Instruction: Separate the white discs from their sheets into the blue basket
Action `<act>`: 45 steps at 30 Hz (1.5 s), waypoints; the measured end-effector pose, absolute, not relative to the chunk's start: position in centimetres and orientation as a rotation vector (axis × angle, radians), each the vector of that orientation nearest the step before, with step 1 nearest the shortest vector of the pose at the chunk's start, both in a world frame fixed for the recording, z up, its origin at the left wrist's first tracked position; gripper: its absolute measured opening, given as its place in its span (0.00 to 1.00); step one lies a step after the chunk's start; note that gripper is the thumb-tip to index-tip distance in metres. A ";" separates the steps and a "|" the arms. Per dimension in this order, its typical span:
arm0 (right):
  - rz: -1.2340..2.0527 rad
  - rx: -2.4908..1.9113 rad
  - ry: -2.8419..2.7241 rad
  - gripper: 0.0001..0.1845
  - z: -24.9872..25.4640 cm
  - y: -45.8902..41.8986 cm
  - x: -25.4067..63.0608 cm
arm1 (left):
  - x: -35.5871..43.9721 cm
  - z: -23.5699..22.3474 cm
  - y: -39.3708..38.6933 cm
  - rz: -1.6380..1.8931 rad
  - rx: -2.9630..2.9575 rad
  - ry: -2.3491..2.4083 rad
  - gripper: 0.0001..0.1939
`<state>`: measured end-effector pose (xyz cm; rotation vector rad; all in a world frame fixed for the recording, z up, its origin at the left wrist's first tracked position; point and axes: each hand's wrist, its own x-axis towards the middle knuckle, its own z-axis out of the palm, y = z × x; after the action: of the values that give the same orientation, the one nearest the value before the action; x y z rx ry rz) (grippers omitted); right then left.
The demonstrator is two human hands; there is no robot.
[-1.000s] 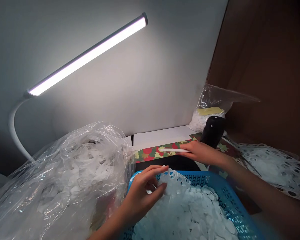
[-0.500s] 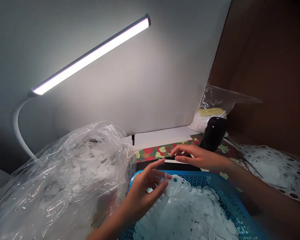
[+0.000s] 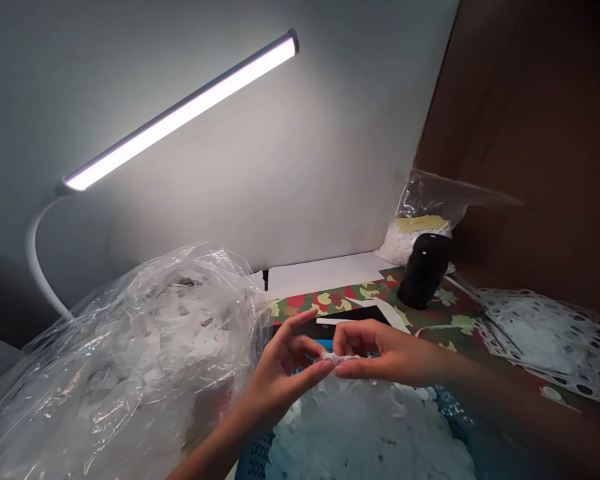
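Over the near basket, my left hand (image 3: 280, 373) pinches a small, thin white piece with ring-like holes (image 3: 331, 358) between thumb and fingers. Its forefinger is raised. My right hand (image 3: 387, 350) comes in from the right and is closed on the other end of the same piece, thumb below and curled fingers above. The fingers cover much of it. Beneath both hands, a blue plastic basket (image 3: 257, 450) is heaped with flat, round white discs (image 3: 375, 433).
On the left bulges a large clear plastic bag (image 3: 180, 333) of white pieces. A black cylinder (image 3: 425, 273) stands behind my right hand, near a smaller bag (image 3: 405, 237) with a yellow label. Perforated white sheets (image 3: 545, 333) lie at the right. A lit lamp (image 3: 180, 113) hangs above.
My right hand has come down and towards me, closing from open fingers onto the white piece. My left hand has stayed nearly in place, holding the piece.
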<state>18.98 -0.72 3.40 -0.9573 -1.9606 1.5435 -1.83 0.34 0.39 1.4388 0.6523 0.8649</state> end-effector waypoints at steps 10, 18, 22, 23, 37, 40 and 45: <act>1.697 -0.708 -1.747 0.10 3.5 -1.0 18.3 | -2.3 0.2 1.1 0.777 1.092 0.424 0.25; 1.951 -0.701 -1.570 0.11 2.5 -0.3 18.7 | -2.5 0.5 0.7 0.714 1.214 0.392 0.10; 1.983 -0.841 -1.453 0.11 2.5 -0.1 18.7 | -2.5 0.6 0.2 0.928 1.681 0.606 0.03; 1.976 -0.866 -1.463 0.11 2.6 -0.1 18.7 | -2.4 0.6 0.1 0.985 1.831 0.640 0.03; 1.989 -0.923 -1.519 0.12 2.1 0.1 18.8 | -4.0 0.7 0.4 1.340 3.128 0.492 0.17; 1.988 -0.938 -1.549 0.12 2.0 0.2 18.8 | -3.9 1.0 0.2 1.300 3.206 0.443 0.13; 1.955 -1.003 -1.583 0.13 2.0 0.2 18.8 | -3.9 1.2 0.0 1.243 3.297 0.419 0.11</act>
<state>18.79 0.20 1.95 -1.0031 -1.5832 1.9555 -3.85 0.00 1.16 3.2972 0.4192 1.2433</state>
